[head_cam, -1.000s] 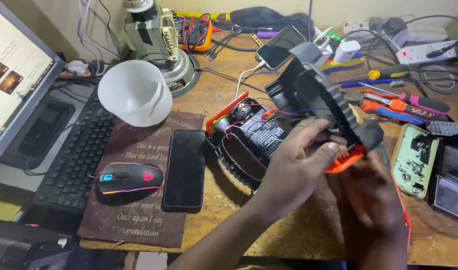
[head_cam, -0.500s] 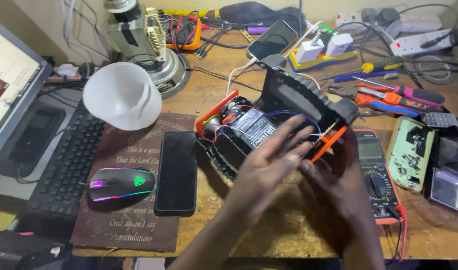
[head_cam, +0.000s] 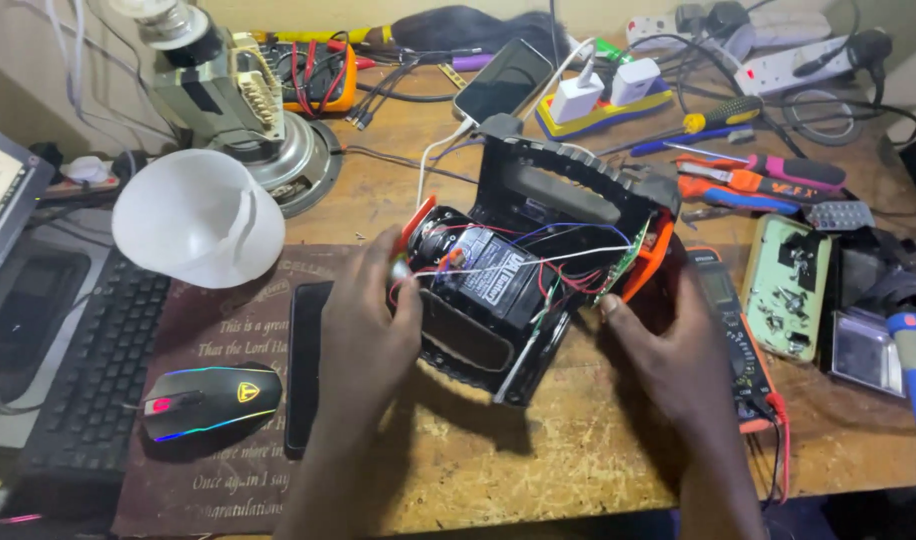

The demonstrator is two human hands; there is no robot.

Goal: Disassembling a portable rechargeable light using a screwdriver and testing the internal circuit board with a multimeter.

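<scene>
An opened black and orange lantern housing (head_cam: 538, 255) lies on the wooden desk (head_cam: 538, 450), its inside up. A black battery block (head_cam: 498, 275) and red, white and blue wires (head_cam: 568, 265) show in it, with a small green circuit board (head_cam: 630, 258) at its right end. My left hand (head_cam: 363, 330) grips the housing's left end by the orange rim. My right hand (head_cam: 668, 350) holds the right end under the orange edge, thumb near the circuit board.
A black phone (head_cam: 306, 365) and a lit mouse (head_cam: 213, 400) lie on a brown mat left of my hands, beside a keyboard (head_cam: 103, 370) and a white lamp shade (head_cam: 198, 215). A multimeter (head_cam: 733, 340), green board (head_cam: 788, 285), screwdrivers (head_cam: 748, 175) and chargers (head_cam: 608, 95) crowd the right and back.
The housing has been turned so its open inside faces up. My hands moved apart from its middle to its two ends.
</scene>
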